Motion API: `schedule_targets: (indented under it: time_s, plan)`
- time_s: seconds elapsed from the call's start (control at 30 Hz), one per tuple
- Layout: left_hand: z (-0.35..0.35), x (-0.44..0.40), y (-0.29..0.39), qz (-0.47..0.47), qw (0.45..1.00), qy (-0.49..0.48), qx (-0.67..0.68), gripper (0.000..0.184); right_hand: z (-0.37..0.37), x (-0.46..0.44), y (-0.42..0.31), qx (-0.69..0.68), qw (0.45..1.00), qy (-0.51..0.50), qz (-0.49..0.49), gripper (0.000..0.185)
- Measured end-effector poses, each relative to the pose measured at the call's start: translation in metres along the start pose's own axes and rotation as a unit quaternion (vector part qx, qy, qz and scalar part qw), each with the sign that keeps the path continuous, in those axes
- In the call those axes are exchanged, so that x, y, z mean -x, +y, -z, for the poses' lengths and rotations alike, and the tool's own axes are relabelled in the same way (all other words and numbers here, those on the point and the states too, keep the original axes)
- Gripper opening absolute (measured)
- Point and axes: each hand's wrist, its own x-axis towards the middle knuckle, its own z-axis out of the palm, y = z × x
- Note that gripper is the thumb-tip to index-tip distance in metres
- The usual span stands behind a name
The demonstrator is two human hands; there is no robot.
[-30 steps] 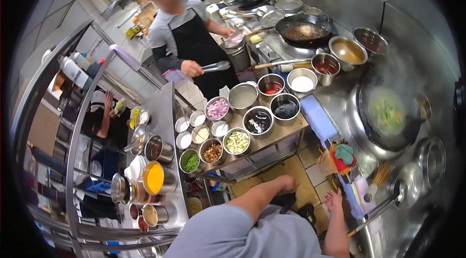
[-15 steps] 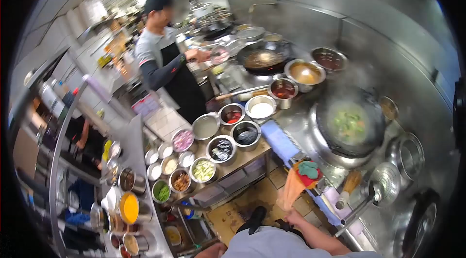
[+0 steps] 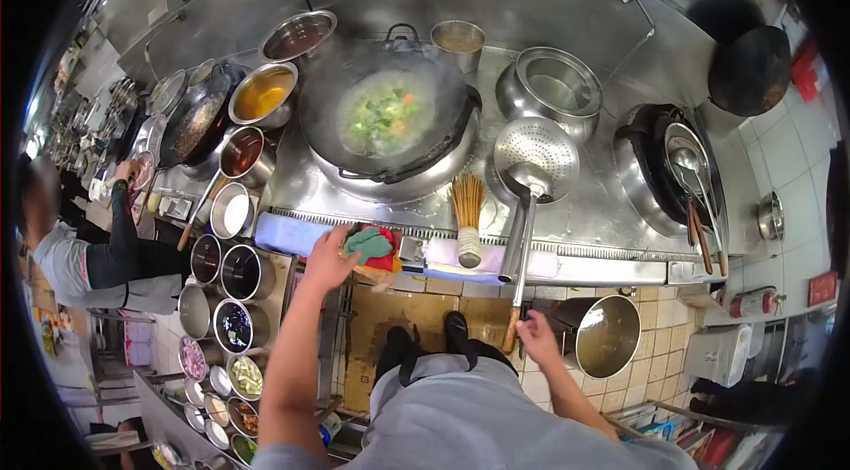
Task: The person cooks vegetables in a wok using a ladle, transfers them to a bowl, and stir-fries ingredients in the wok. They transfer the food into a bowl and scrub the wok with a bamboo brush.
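Nearest to me is the right hand (image 3: 538, 337), with the fingers half bent and nothing between them that I can see. It is just beside the wooden end of the ladle (image 3: 523, 263); whether a fingertip touches the wood, I cannot tell. The ladle lies with its bowl on the skimmer (image 3: 538, 144), and its handle comes out over the front edge of the stove (image 3: 589, 224). I judge it stiff and heavier at the bowl side, so I would take it by the wooden end, which is probably cooler than the metal. The bowl may be slippery, and the skimmer could slide together with it.

The left hand (image 3: 328, 258) is at the cloths (image 3: 369, 243), on the same front edge. Its fingers are spread, but they cover the near side, so I cannot say if they pinch the fabric or only rest by it. The cloths should be light and soft; I would gather them from the top folds.

Farther, past the brush (image 3: 467, 211), stands the wok (image 3: 450, 111) with vegetables (image 3: 385, 114). Steam makes them blurred, and I cannot make out the liquid. At far left, a co-worker (image 3: 75, 268) is bent by the lens; their handwork is too small to read.
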Motion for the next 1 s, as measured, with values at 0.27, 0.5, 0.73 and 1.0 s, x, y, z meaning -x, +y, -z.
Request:
schedule_targets:
  time_s: [0.27, 0.5, 0.73, 1.0]
  plan:
    - [-0.044, -0.075, 0.022, 0.096, 0.839, -0.438, -0.308, 0.091, 0.001, -0.028, -0.126, -0.246, 0.954, 0.016, -0.173, 0.014]
    - [-0.044, -0.063, 0.005, 0.069, 0.902, -0.39, -0.174, 0.084, 0.049, 0.011, -0.209, -0.413, 0.899, -0.082, -0.121, 0.043]
    - [-0.051, 0.042, -0.05, 0.377, 0.663, -0.291, 0.577, 0.049, 0.041, 0.001, -0.283, -0.156, 0.973, -0.16, -0.058, 0.048]
    - [-0.033, 0.065, -0.037, 0.434, 0.603, -0.284, 0.606, 0.044, -0.044, -0.095, -0.277, 0.024, 0.99, -0.125, 0.056, 0.048]
